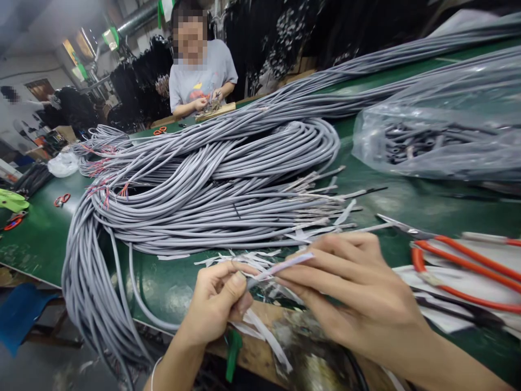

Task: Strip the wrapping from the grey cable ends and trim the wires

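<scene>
My left hand (226,296) is closed on the end of a grey cable (253,283), thumb pressed over it. The fingers of my right hand (350,277) pinch at the pale wrapping strip (291,263) that sticks out of that cable end. Whether the strip is paper or tape, I cannot tell. Scraps of white strip (228,258) lie on the table just beyond my hands, and a longer strip (271,339) hangs below them. Behind, a big bundle of grey cables (195,212) stretches across the table, its stripped ends pointing right.
Scissors with orange handles (468,258) lie at the right on the green table (423,206). A clear plastic bag (439,136) with dark pieces stands behind them. Small red-handled scissors (62,200) lie at left. Across the table a person (203,81) works with both hands.
</scene>
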### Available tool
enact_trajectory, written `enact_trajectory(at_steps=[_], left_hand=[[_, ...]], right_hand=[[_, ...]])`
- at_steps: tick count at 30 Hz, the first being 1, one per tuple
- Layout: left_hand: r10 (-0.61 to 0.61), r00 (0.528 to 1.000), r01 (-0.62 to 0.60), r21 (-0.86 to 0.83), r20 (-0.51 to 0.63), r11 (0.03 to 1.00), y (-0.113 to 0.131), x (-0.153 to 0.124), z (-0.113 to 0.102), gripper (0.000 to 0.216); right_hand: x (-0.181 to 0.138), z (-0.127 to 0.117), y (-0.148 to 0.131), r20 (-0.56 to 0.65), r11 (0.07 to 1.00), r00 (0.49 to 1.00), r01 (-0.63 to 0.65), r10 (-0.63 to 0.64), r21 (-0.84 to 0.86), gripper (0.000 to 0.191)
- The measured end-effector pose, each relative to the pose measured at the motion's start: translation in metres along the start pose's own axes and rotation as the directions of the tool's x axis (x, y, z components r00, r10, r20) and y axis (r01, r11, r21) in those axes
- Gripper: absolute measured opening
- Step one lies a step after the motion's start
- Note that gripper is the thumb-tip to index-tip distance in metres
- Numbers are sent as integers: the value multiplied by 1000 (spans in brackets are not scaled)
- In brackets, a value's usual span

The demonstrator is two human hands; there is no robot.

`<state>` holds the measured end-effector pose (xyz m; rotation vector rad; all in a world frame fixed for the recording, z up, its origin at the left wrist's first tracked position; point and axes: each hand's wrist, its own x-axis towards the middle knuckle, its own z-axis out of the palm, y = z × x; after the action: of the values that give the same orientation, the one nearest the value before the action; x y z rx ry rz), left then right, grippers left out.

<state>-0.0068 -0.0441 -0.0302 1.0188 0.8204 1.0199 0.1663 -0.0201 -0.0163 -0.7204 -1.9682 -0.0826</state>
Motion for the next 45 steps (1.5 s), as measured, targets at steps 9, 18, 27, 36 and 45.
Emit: enact_trajectory(at_steps=[9,18,27,36,45], left_hand=[[-41,998,41,-1,42,999,-1,0,-2,43],[141,982,-109,234,-126,966,-6,-4,4,42],[317,942,-183,620,-112,763,0,-1,10,14],[572,813,-237,835,-109,496,1,4,19,25],[591,671,-255,608,-449,752,0,12,6,9]], right_hand=[[-4,5,4,82,982,995,-62,49,176,13],[2,3,3,197,811,903,-430,382,397,32],[-5,4,4,175,787,918,-395,356,474,19],[-5,-1,-1,288,784,936,-332,204,525,24],[-13,6,-16,291,761,842,-536,453,366,35]])
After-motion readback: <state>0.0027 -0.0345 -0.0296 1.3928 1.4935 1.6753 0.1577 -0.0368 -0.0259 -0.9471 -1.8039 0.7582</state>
